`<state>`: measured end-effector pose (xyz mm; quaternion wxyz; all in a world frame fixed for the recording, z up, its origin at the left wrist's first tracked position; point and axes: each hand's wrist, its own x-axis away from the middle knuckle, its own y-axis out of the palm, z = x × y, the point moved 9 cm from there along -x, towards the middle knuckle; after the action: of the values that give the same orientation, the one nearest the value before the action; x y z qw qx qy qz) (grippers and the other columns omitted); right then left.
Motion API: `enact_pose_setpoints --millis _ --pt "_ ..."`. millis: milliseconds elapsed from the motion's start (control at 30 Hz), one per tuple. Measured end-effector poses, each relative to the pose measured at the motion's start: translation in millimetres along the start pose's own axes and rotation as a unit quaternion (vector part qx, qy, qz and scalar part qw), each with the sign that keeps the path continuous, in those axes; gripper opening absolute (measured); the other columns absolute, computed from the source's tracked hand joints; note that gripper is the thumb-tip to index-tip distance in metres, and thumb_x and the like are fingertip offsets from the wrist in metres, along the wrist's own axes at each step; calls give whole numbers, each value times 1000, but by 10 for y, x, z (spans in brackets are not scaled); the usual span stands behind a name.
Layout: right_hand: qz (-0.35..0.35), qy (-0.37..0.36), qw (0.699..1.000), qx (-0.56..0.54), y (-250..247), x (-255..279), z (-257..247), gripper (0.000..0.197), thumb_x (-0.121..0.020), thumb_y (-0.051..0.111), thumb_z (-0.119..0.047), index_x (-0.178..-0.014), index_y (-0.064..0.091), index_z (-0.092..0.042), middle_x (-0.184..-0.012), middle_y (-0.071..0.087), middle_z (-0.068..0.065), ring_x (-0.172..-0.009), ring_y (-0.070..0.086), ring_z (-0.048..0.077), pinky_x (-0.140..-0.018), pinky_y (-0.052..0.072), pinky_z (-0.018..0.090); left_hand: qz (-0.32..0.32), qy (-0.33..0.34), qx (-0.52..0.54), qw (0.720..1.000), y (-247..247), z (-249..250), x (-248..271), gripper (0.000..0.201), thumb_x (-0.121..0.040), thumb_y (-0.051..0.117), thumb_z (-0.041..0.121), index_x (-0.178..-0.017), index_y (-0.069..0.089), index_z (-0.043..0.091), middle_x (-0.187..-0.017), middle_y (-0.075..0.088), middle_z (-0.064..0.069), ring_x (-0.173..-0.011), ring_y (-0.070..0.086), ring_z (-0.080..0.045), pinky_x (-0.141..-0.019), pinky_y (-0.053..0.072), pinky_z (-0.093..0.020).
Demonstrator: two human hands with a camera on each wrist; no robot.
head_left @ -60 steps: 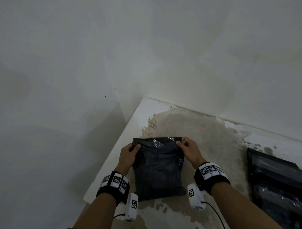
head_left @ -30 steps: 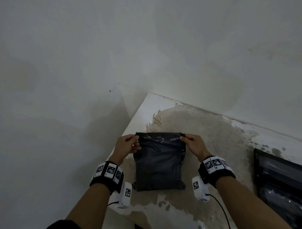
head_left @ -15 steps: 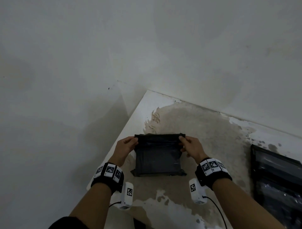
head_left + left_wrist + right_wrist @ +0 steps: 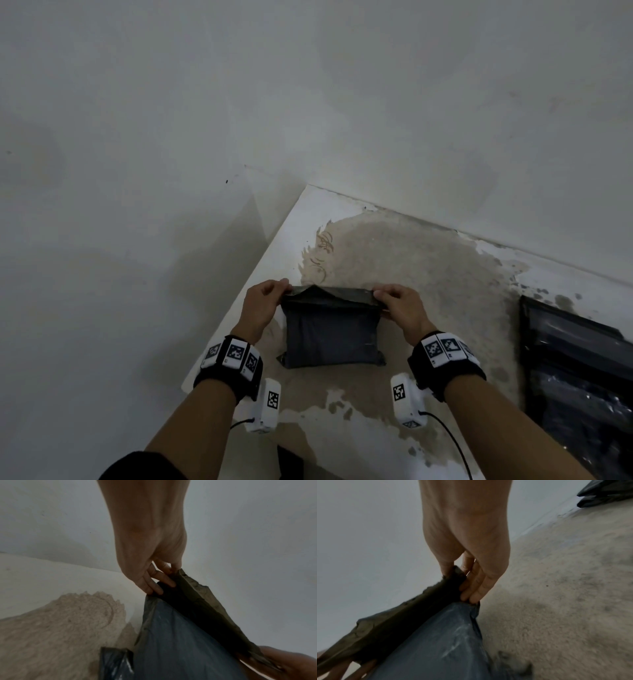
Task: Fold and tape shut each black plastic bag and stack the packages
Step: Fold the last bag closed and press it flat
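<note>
Black plastic, soft and faintly glossy, forms the filled rectangular bag (image 4: 330, 337) lying flat at the lower centre of the head view, on the worn, beige-stained white tabletop (image 4: 428, 274). The left hand (image 4: 262, 310) pinches the bag's upper left corner and the right hand (image 4: 402, 311) pinches the upper right corner, so the top flap (image 4: 330, 295) is held taut between them and raised off the bag's body. In both wrist views the fingers (image 4: 157, 582) are curled narrowly round the flap's edge, thumb above and fingertips below. Holding both corners at once likely keeps the fold line straight and level, ready to be pressed down for taping. No tape is visible. At the lower right of the head view lies a dark stack of glossy black packages (image 4: 579, 387), well apart from the bag, presumably where this one goes once it is sealed
</note>
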<state>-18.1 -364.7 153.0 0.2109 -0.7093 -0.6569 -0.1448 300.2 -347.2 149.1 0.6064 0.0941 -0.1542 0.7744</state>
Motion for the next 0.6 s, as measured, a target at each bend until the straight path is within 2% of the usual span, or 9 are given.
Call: enact_pose_setpoints --millis 33,100,200,300,367,433,533,600 --pt "-1 -16 1000 9 11 1 -8 9 -97 62 -2 -99 71 -4 -93 69 9 -91 63 25 -69 55 27 0 6 -14 1000 6 5 -1 13 -95 68 25 -99 74 14 -92 75 -12 -98 70 -31 -94 56 -43" --pt "-3 -30 999 17 29 14 1 15 -98 58 3 -105 69 -3 -93 66 6 -86 62 21 -68 54 24 -8 -5 -33 999 26 -28 0 17 -95 68 22 -111 66 17 -92 72 -15 -95 69 -29 -95 55 -44" --pt "-4 -46 998 31 22 11 70 20 -99 56 3 -101 69 -12 -100 67 8 -91 63 24 -75 55 31 -39 -6 -73 997 60 -17 33 15 -97 63 14 -111 66 20 -93 70 -14 -90 67 -25 -92 56 -41" --pt "13 -78 994 78 -8 17 113 29 -98 58 1 -96 71 -26 -107 71 6 -101 67 28 -88 58 45 -62 47 -148 986 75 53 52 19 -98 60 10 -109 72 20 -98 70 -3 -93 64 -19 -86 54 -33" --pt "27 -93 990 105 -31 5 136 38 -95 58 3 -94 72 -32 -105 74 -1 -101 69 26 -92 58 49 -66 66 -162 982 71 70 69 21 -98 59 7 -108 74 18 -101 71 -3 -94 64 -17 -84 53 -29" --pt "32 -98 988 115 -33 -2 152 42 -93 56 5 -93 73 -33 -103 75 -3 -99 71 24 -91 58 50 -58 70 -165 982 65 70 81 22 -99 58 5 -109 73 16 -102 70 -3 -96 64 -17 -83 52 -24" --pt "37 -105 987 117 -21 49 112 40 -94 54 6 -95 74 -29 -105 75 -1 -101 69 23 -92 57 51 -57 75 -179 979 88 70 94 23 -99 56 3 -114 72 12 -107 68 -1 -97 62 -15 -77 46 -7" --pt "39 -108 986 119 -21 69 98 39 -94 53 6 -98 72 -27 -107 73 -1 -103 68 23 -94 56 51 -57 73 -186 978 91 43 97 24 -100 55 4 -117 71 12 -112 67 -3 -99 61 -16 -74 45 -3"
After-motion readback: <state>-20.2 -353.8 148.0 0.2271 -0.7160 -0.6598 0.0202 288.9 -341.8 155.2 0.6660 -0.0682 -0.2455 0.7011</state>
